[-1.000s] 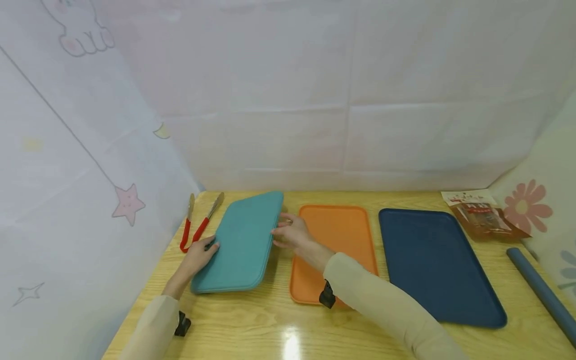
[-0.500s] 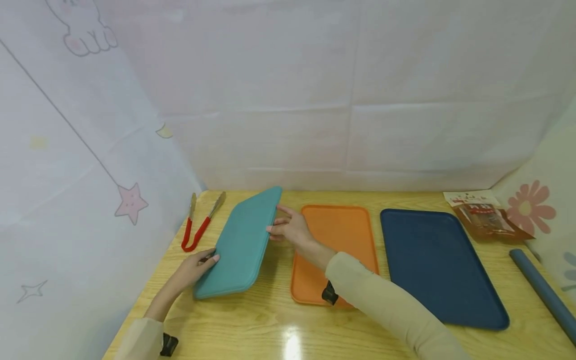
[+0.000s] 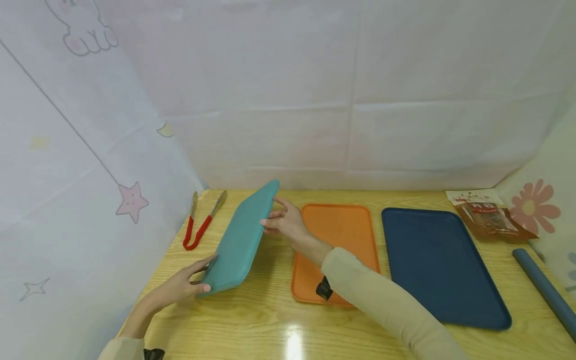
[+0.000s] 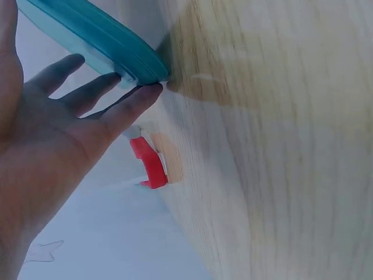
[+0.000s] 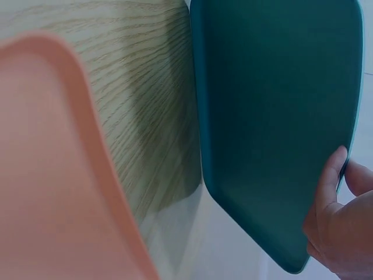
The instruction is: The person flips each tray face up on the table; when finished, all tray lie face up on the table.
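A teal tray (image 3: 240,237) stands tilted at the left of the table, its left edge low and its right edge raised. My right hand (image 3: 288,222) pinches the raised edge, thumb on one face and fingers on the other; the right wrist view shows this hand (image 5: 344,227) near a corner of the tray (image 5: 274,116). By the low near-left corner is my left hand (image 3: 177,287), its fingers spread. In the left wrist view the fingertips (image 4: 152,92) touch or nearly touch the tray's rim (image 4: 143,58).
Red-handled tongs (image 3: 198,232) lie at the back left. An orange tray (image 3: 337,235) and a navy tray (image 3: 443,265) lie flat to the right. Farther right are a brown snack packet (image 3: 488,217) and a grey-blue roll (image 3: 542,280). White cloth (image 3: 279,125) hangs behind the table.
The teal tray has tipped up more steeply, its right edge rising with my right hand. My left hand has slid toward the near-left corner and its fingers have spread from their grip.
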`<action>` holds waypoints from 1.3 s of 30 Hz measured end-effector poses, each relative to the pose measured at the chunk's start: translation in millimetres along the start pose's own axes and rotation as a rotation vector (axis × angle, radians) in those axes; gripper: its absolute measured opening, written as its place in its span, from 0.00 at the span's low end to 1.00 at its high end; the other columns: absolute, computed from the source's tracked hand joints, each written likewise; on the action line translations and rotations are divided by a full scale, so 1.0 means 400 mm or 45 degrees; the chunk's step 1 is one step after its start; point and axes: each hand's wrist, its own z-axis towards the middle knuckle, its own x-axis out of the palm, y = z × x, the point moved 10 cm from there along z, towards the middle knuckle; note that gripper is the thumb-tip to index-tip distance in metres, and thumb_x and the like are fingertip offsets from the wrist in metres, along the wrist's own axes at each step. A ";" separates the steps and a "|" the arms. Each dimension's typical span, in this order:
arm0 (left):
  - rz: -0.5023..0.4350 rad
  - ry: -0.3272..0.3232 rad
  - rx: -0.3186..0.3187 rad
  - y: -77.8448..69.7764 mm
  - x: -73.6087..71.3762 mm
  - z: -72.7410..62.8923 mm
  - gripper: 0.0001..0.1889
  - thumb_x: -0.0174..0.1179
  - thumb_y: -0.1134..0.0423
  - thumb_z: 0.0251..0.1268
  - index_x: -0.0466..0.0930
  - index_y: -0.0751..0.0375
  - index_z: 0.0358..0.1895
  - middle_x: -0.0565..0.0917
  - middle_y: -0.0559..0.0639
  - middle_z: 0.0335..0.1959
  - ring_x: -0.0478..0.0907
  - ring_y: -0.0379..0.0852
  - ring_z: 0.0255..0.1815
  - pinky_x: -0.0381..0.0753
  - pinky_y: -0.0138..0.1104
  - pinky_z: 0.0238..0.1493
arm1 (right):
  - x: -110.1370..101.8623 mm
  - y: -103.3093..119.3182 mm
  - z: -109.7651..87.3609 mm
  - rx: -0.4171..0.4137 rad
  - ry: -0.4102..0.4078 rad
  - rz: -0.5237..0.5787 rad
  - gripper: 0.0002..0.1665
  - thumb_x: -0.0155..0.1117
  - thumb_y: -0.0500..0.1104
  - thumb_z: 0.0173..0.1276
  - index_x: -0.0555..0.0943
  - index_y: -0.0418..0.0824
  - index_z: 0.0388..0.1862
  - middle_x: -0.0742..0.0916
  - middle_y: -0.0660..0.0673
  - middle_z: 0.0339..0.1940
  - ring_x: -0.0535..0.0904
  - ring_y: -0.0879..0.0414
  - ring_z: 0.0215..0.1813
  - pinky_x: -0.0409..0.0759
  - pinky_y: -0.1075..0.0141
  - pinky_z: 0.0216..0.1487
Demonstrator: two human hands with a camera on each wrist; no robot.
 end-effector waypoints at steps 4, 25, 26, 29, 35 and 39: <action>-0.059 0.030 -0.029 -0.004 0.018 -0.013 0.44 0.64 0.64 0.64 0.45 0.62 0.77 0.48 0.70 0.75 0.48 0.73 0.72 0.72 0.54 0.59 | 0.007 0.013 -0.005 -0.008 0.002 -0.002 0.50 0.70 0.27 0.58 0.59 0.45 0.76 0.79 0.40 0.40 0.83 0.41 0.41 0.84 0.58 0.43; 0.115 -0.349 -0.182 -0.065 0.036 -0.069 0.32 0.65 0.57 0.64 0.67 0.50 0.71 0.71 0.63 0.65 0.76 0.63 0.58 0.82 0.40 0.49 | 0.056 0.074 -0.007 -0.042 0.008 0.047 0.50 0.70 0.27 0.58 0.59 0.47 0.76 0.78 0.39 0.40 0.82 0.37 0.42 0.83 0.54 0.46; 0.107 -0.369 -0.187 -0.070 0.037 -0.073 0.31 0.64 0.58 0.64 0.67 0.51 0.70 0.72 0.64 0.64 0.76 0.62 0.57 0.82 0.41 0.48 | 0.058 0.075 -0.008 -0.038 0.005 0.054 0.50 0.70 0.27 0.58 0.59 0.47 0.75 0.78 0.39 0.40 0.83 0.40 0.40 0.83 0.53 0.47; 0.094 -0.445 -0.234 -0.083 0.036 -0.083 0.29 0.64 0.60 0.64 0.69 0.56 0.69 0.74 0.64 0.62 0.77 0.60 0.57 0.82 0.40 0.47 | 0.066 0.081 -0.009 -0.031 -0.006 0.081 0.50 0.69 0.26 0.57 0.59 0.48 0.75 0.77 0.40 0.40 0.83 0.47 0.35 0.82 0.51 0.48; 0.081 -0.644 -0.252 -0.126 0.035 -0.099 0.26 0.64 0.72 0.61 0.73 0.66 0.64 0.78 0.65 0.57 0.78 0.61 0.56 0.83 0.38 0.44 | 0.078 0.095 -0.008 -0.052 -0.021 0.107 0.50 0.69 0.25 0.57 0.60 0.47 0.75 0.77 0.40 0.39 0.82 0.50 0.31 0.84 0.56 0.43; 0.121 -0.755 -0.134 -0.176 0.040 -0.106 0.31 0.62 0.78 0.60 0.69 0.62 0.68 0.77 0.65 0.58 0.78 0.62 0.54 0.84 0.36 0.41 | 0.083 0.104 -0.007 -0.067 -0.023 0.102 0.49 0.69 0.26 0.57 0.60 0.47 0.75 0.78 0.41 0.38 0.83 0.51 0.31 0.84 0.59 0.41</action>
